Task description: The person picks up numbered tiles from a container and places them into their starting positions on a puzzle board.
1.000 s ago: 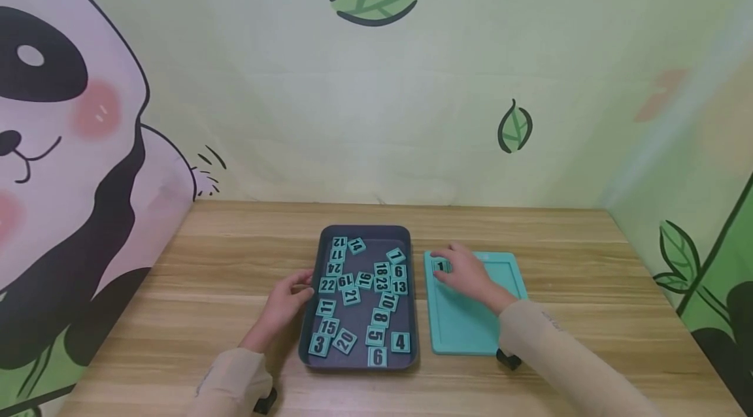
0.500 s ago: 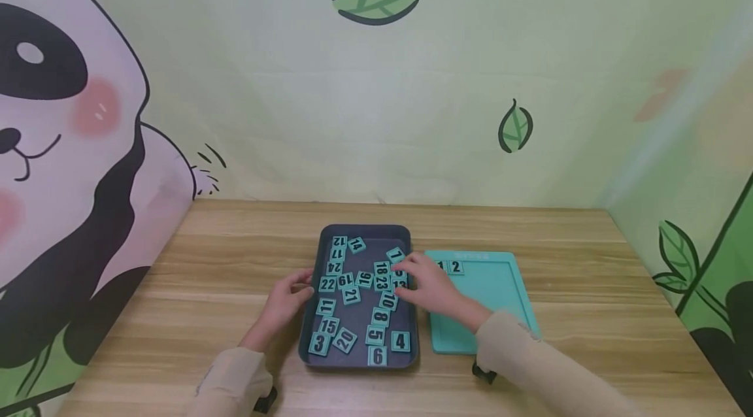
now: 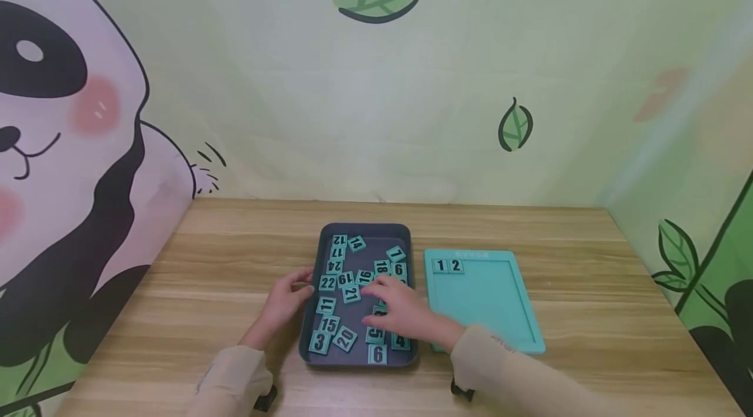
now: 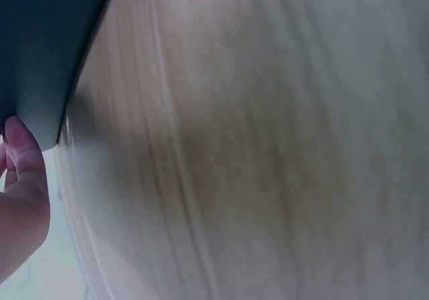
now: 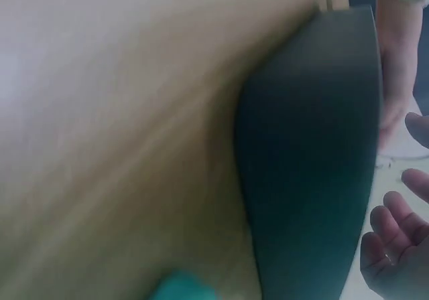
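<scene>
A dark tray holds several loose teal number tiles, turned various ways. My left hand rests against its left side. The left wrist view shows the thumb by the tray's outer wall. Above the tray's right half is my right hand, thumb and fingers spread, nothing visible between them. It hides some tiles; whether it touches any, I cannot tell. The right wrist view shows its fingers apart. On the teal board, tile 1 and tile 2 lie side by side at the upper left.
Both tray and board lie on a wood-grain table, the board just right of the tray. Behind the table hangs a printed backdrop with a panda and leaves.
My right hand has left the board's upper-left corner, uncovering tile 2 beside tile 1, and moved left and down over the tray. The left hand stays at the tray's side.
</scene>
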### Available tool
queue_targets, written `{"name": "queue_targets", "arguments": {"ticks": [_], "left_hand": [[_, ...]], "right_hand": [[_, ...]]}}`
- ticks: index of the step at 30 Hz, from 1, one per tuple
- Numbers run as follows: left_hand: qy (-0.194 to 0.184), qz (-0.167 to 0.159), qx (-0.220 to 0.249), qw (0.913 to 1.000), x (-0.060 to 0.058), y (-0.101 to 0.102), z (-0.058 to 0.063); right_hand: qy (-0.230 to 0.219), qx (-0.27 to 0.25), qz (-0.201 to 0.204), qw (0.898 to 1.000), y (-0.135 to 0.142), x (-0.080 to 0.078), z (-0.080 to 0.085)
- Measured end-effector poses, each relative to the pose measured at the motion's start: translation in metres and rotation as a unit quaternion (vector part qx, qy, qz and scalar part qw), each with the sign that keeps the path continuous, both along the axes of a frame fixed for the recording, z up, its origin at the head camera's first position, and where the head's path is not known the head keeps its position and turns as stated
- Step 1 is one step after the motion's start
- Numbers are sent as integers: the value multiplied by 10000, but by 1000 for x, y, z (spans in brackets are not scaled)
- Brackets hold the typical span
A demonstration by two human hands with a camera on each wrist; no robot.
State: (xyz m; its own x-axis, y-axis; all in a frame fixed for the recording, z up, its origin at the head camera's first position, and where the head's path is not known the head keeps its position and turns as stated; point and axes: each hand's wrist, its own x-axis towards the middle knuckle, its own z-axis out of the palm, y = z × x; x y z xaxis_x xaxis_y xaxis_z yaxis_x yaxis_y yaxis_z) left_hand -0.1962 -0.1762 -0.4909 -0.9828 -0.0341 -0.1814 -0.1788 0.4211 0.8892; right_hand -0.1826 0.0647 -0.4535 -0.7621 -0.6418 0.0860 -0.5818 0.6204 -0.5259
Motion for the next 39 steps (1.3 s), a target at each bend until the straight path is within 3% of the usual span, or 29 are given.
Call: {"name": "queue_targets", "arguments": {"ticks": [7, 22, 29, 39], "left_hand": [[0, 8, -45, 10000, 0, 0, 0], [90, -71, -12, 9999, 1, -2, -2], [49, -34, 1, 10000, 1, 0, -2], [8, -25, -49, 10000, 1, 0, -2]], "right_hand": [[-297, 149, 104, 9994, -20, 12, -5], [-395, 353, 1, 9986, -57, 30, -24], [-171, 587, -76, 9981, -66, 31, -29], [-224, 859, -145, 9959, -71, 28, -31]]}}
